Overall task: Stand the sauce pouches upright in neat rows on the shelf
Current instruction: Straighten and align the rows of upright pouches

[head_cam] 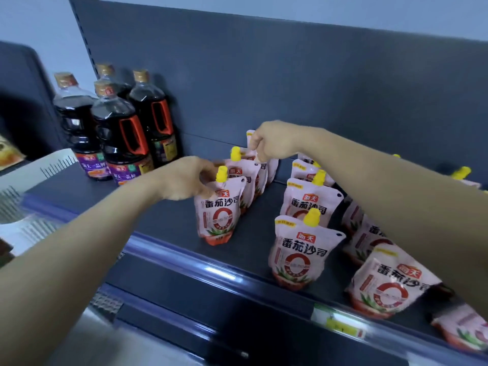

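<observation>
Several pink tomato-sauce pouches with yellow caps stand in rows on the dark shelf (pixel 250 233). My left hand (pixel 184 178) grips the top left corner of the front pouch (pixel 217 212) of the left row, next to its cap. My right hand (pixel 274 141) reaches further back and pinches the top of the rearmost pouch (pixel 250 136) in that row. A middle row has an upright pouch (pixel 301 257) at the front and others behind it. More pouches (pixel 388 283) stand under my right forearm, partly hidden.
Several dark soy sauce bottles (pixel 118 133) stand at the shelf's left end against the grey back panel (pixel 317 88). The shelf's front rail (pixel 211 262) carries a price tag (pixel 338 320). A white wire rack (pixel 29 180) lies at the left.
</observation>
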The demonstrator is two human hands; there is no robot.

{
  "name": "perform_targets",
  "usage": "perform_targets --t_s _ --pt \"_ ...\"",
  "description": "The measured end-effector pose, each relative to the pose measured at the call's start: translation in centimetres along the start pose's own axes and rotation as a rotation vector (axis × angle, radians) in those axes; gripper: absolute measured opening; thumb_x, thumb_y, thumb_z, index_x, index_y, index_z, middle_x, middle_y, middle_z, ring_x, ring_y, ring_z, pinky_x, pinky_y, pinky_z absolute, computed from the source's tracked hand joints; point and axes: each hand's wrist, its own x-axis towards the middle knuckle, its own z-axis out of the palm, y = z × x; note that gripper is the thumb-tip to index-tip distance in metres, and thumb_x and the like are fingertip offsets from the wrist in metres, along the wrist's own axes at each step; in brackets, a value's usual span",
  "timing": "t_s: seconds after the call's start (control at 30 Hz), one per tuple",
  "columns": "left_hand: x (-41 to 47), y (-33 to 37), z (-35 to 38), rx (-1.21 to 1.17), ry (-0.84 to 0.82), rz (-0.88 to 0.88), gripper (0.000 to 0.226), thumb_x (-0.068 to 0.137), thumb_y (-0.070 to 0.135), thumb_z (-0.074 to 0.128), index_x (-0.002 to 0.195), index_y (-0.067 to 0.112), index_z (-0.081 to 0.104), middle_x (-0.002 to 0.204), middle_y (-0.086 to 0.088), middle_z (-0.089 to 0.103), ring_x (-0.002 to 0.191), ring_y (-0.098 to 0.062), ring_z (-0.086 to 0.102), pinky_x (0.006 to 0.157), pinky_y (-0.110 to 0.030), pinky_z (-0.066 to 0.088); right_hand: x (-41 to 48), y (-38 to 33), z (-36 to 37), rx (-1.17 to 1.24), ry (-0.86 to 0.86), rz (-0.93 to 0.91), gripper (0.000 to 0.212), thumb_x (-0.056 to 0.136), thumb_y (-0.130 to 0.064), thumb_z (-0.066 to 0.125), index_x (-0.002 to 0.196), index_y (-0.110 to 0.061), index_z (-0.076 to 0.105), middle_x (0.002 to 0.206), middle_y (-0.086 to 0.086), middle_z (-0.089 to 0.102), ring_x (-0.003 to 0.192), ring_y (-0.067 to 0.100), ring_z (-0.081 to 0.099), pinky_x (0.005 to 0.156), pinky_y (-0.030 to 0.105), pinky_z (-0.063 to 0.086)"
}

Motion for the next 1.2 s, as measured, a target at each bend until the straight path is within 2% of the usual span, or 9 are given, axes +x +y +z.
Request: perform_targets --t_s 0.17,0.33,0.5,0.6,0.7,0.87,0.97,1.1,1.2 --pt "1.1 -2.2 -0.1 -0.010 -0.077 0.065 0.028 0.081 0.010 0.067 0.058 0.004 0.052 0.059 -0.002 0.033 0.060 -0.014 0.031 0.057 -0.028 0.025 1.9 -1.7 1.4 0.014 -0.065 0.046 0.027 0.088 -0.010 0.060 0.113 -0.001 0.064 0.091 0.005 0.056 0.084 0.019 0.050 0.058 0.022 0.037" --pt "2.1 -2.8 -0.1 -0.091 -0.205 0.209 0.008 0.080 0.008 0.070 0.078 0.001 0.071 0.058 0.010 0.051 0.057 0.003 0.043 0.062 -0.015 0.043 2.1 -2.9 2.5 -0.008 -0.039 0.158 0.033 0.094 -0.024 0.056 0.107 0.006 0.065 0.086 0.008 0.053 0.084 0.024 0.049 0.064 0.029 0.038" --pt "2.3 -2.4 0.5 -0.165 -0.377 0.320 0.017 0.082 0.005 0.066 0.093 -0.007 0.069 0.080 0.000 0.060 0.076 -0.007 0.054 0.077 -0.027 0.052 2.0 -3.5 3.2 -0.095 -0.011 0.275 0.024 0.096 -0.019 0.048 0.079 -0.006 0.059 0.074 0.006 0.048 0.084 0.022 0.044 0.071 0.029 0.034" --pt "2.5 -2.6 0.6 -0.182 -0.416 0.336 0.026 0.083 0.009 0.066 0.097 -0.013 0.064 0.089 -0.012 0.062 0.083 -0.014 0.058 0.083 -0.037 0.054 1.9 -4.0 3.1 -0.098 0.029 0.324 0.006 0.090 -0.014 0.056 0.087 -0.019 0.054 0.087 0.003 0.056 0.084 0.019 0.050 0.075 0.031 0.046" --pt "2.5 -2.9 0.5 -0.176 -0.412 0.360 0.022 0.083 0.011 0.067 0.089 -0.010 0.066 0.082 -0.012 0.066 0.076 -0.012 0.057 0.077 -0.033 0.053 1.7 -4.4 3.0 -0.121 -0.044 0.320 0.013 0.096 -0.016 0.051 0.095 -0.007 0.061 0.095 0.010 0.055 0.086 0.018 0.046 0.058 0.027 0.035" --pt "2.3 -3.3 0.4 -0.154 -0.418 0.362 0.028 0.083 0.010 0.067 0.060 0.027 0.063 0.070 0.011 0.063 0.067 -0.004 0.058 0.065 -0.019 0.048 0.8 -4.6 3.1 -0.058 -0.085 0.337 0.032 0.098 -0.020 0.050 0.117 0.002 0.062 0.114 0.016 0.061 0.094 0.023 0.052 0.080 0.029 0.041" --pt "2.1 -3.1 0.2 -0.136 -0.418 0.355 0.025 0.083 0.011 0.067 0.064 0.026 0.064 0.071 0.011 0.064 0.068 -0.003 0.059 0.064 -0.018 0.052 0.6 -4.5 3.0 -0.002 -0.097 0.324 0.028 0.096 -0.019 0.053 0.115 -0.002 0.064 0.115 0.015 0.063 0.092 0.020 0.056 0.088 0.035 0.050" --pt "1.8 -3.1 -0.1 -0.108 -0.445 0.342 0.005 0.083 0.011 0.067 0.083 0.010 0.072 0.088 -0.003 0.070 0.085 -0.017 0.067 0.078 -0.032 0.059 0.6 -4.5 2.5 0.008 -0.043 0.373 0.027 0.089 -0.017 0.062 0.115 -0.013 0.066 0.073 -0.007 0.058 0.067 0.012 0.059 0.056 0.021 0.048" --pt "1.9 -3.4 -0.1 -0.110 -0.433 0.313 0.020 0.083 0.012 0.067 0.101 0.004 0.071 0.101 -0.008 0.072 0.092 -0.020 0.068 0.080 -0.034 0.058 0.5 -4.4 2.3 0.038 -0.083 0.362 0.028 0.090 -0.016 0.061 0.117 -0.011 0.065 0.087 0.000 0.067 0.076 0.015 0.065 0.066 0.029 0.056"
